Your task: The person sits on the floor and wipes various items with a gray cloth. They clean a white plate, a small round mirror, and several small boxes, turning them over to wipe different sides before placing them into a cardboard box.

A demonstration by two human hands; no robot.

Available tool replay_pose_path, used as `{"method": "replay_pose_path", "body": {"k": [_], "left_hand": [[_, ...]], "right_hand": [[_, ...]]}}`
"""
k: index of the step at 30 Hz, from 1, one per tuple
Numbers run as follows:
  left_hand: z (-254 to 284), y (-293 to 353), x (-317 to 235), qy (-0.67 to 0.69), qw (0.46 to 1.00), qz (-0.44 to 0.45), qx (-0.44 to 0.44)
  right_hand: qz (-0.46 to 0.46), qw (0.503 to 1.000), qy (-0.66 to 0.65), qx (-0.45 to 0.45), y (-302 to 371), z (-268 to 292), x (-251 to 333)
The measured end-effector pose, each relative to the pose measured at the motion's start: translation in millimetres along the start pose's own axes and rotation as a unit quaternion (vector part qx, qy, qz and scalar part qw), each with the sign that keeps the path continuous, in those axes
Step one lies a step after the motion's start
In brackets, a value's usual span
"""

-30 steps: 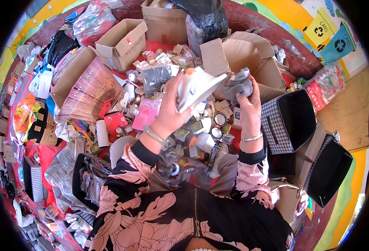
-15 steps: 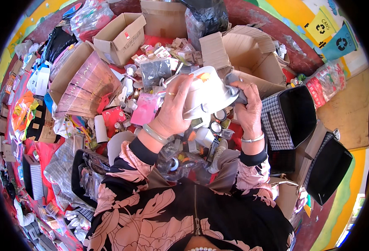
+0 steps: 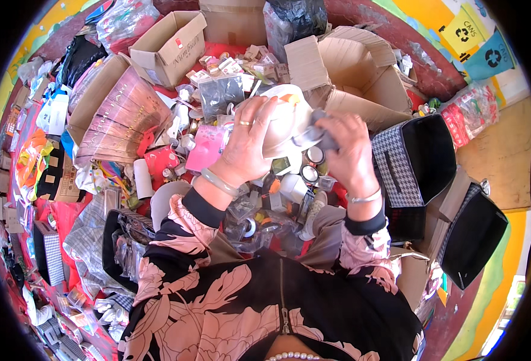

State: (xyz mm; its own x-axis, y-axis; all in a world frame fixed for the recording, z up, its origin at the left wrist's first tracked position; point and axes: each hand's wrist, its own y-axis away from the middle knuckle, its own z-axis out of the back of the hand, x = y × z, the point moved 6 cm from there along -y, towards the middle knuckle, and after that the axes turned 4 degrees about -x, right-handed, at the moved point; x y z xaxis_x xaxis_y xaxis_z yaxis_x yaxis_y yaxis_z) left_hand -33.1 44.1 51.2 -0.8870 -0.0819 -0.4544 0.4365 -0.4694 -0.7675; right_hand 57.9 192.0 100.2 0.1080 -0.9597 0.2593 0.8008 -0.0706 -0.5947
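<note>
Above the heap in front of me, my left hand [image 3: 241,141] grips a white bowl-like container [image 3: 288,129] with an orange mark near its top. The fingers are wrapped over its left side, and the thumb is hidden. My right hand [image 3: 351,150], slightly blurred, is closed on a dark grey cloth [image 3: 325,133] that touches the container's right side. Below the container lie several small round jars [image 3: 309,174] and a white cup [image 3: 294,188]. A pink flat packet [image 3: 207,147] is just left of my left hand.
Open cardboard boxes [image 3: 352,66] stand at the back. Houndstooth-patterned boxes with black insides [image 3: 428,159] are on the right. A ribbed pinkish carton [image 3: 121,117] leans on the left. A black tray of plastic-wrapped items [image 3: 124,246] is beside my left arm, amid mixed clutter.
My right hand has moved down and left with the cloth across the container's side. The container has tilted slightly in my left hand, which has shifted a little left.
</note>
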Motion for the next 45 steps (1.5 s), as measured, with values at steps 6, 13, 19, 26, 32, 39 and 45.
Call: {"method": "replay_pose_path", "body": {"k": [6, 13, 19, 26, 32, 39, 45], "left_hand": [[-3.6, 1.0, -6.8, 0.034, 0.999, -0.011, 0.025], [-13.4, 7.1, 9.4, -0.037, 0.997, 0.037, 0.063], [-16.6, 8.9, 7.4, -0.056, 0.997, 0.007, 0.054], [-7.0, 6.7, 2.3, -0.049, 0.998, -0.008, 0.041], [-11.1, 7.2, 4.5, -0.057, 0.995, 0.031, 0.079], [-9.8, 7.1, 5.4, -0.056, 0.997, 0.000, 0.053], [-2.6, 7.7, 6.3, -0.048, 0.997, 0.003, 0.052]], "right_hand": [[-0.042, 0.999, -0.020, 0.019, 7.0, -7.9, -34.8], [0.090, 0.992, 0.081, 0.046, 8.1, -20.4, 47.5], [0.115, 0.984, 0.131, 0.041, 21.5, -36.4, 73.5], [0.016, 0.993, 0.112, 0.030, 9.7, -15.5, 4.7], [0.050, 0.992, 0.092, 0.065, 9.2, -24.0, 35.7], [0.094, 0.991, 0.078, 0.050, 19.5, -38.0, 76.8], [0.011, 0.995, 0.079, 0.055, 10.5, -17.2, 8.7]]}}
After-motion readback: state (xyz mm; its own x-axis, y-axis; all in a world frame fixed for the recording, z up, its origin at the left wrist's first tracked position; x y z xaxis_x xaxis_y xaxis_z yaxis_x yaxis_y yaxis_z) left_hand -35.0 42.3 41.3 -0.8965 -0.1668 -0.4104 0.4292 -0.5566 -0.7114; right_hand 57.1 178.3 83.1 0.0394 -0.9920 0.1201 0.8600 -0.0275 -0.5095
